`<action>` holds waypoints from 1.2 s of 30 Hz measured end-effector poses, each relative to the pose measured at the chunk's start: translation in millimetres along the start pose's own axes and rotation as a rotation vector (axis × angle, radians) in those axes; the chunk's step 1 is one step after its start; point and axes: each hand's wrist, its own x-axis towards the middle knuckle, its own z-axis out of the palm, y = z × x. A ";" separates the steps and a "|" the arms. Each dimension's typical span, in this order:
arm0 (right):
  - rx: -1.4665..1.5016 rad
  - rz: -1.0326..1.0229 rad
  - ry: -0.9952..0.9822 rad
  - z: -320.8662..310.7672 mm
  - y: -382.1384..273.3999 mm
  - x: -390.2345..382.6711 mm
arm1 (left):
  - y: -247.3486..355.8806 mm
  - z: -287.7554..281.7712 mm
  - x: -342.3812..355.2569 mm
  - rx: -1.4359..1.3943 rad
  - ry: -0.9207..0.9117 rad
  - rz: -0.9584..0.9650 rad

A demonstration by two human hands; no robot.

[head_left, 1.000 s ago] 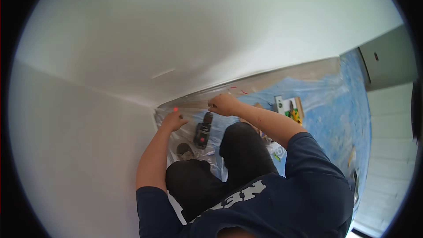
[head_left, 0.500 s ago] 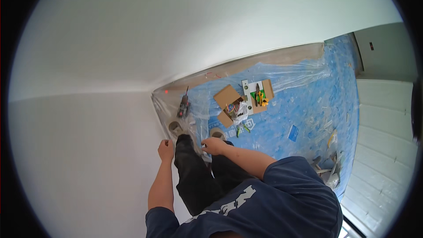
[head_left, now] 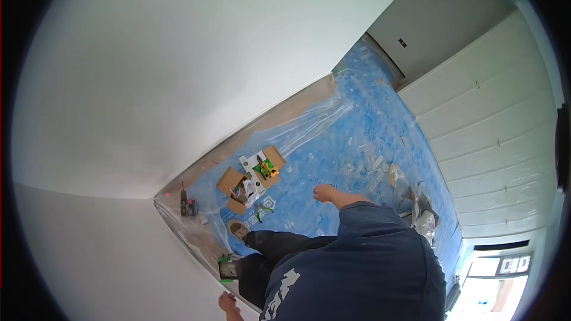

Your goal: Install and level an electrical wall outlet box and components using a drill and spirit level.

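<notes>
My left hand (head_left: 229, 302) is low in the view beside the white wall, fingers curled; what it holds, if anything, is too small to make out. My right hand (head_left: 324, 193) hangs over the blue floor covering (head_left: 315, 166) with curled fingers, its contents hidden. Ahead of my shoe (head_left: 237, 229) lie green-handled pliers (head_left: 262, 214), an open cardboard box (head_left: 233, 190) with mixed small items, and a flattened carton (head_left: 273, 157) with yellow-handled tools and a white level. A dark cordless drill (head_left: 189, 207) stands near the wall corner, with a small red light spot on the skirting.
White walls (head_left: 178, 83) meet at the left corner, with clear plastic sheeting (head_left: 303, 125) along them. A grey door-like panel (head_left: 434, 35) and a plastic-covered white panel wall (head_left: 488, 154) run along the right. A crumpled bundle (head_left: 423, 223) lies beside me; a bright window (head_left: 491, 285) shows at lower right.
My view has risen and turned right, bringing the window in. My hands have pulled back from near the drill; the left is lower in view, the right swings over the floor.
</notes>
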 end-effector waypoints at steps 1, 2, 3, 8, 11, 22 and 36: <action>0.015 0.029 0.053 -2.8 47.6 -22.3 | -12.6 11.9 -1.7 0.094 -0.069 -0.068; -0.073 -0.095 0.175 9.4 114.7 -59.0 | -20.0 36.0 0.1 0.211 -0.154 -0.141; -0.164 -0.270 0.274 9.9 128.6 -78.9 | -24.3 46.3 -8.8 0.220 -0.165 -0.108; 0.256 0.027 -0.007 71.8 130.7 -202.8 | -45.8 66.2 -42.8 0.220 -0.179 0.067; 0.257 -0.057 -0.262 151.7 153.3 -260.4 | -55.0 105.3 -79.8 0.118 -0.346 0.291; 1.444 0.112 -0.274 180.6 258.7 -315.4 | -128.1 230.0 -168.6 1.337 -0.457 0.605; 1.438 0.218 0.012 164.2 445.6 -322.0 | -147.2 459.8 -281.7 1.487 -0.472 0.702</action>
